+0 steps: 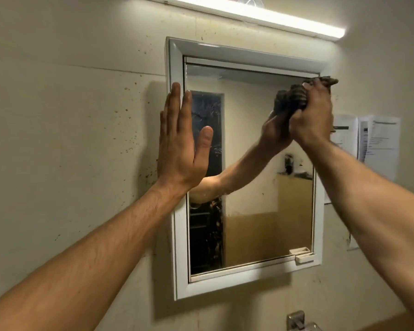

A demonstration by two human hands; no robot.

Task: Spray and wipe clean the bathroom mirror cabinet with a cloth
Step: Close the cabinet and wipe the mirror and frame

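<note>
right hand (pixel 313 115) clenches cloth (pixel 294 96), seemingly against mirror (pixel 261 187); left hand (pixel 181 144) flat.

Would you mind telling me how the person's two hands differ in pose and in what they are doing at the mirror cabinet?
The left hand is open and flat, fingers straight, against the white-framed mirror cabinet's left edge; the right hand is clenched.
The left hand holds nothing; the right hand grips a bunched dark cloth at the mirror's upper right corner.
Both are bare and raised.

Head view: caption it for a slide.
Right hand presses a bunched dark cloth to the white-framed mirror cabinet; flat left hand braces its frame.
</note>
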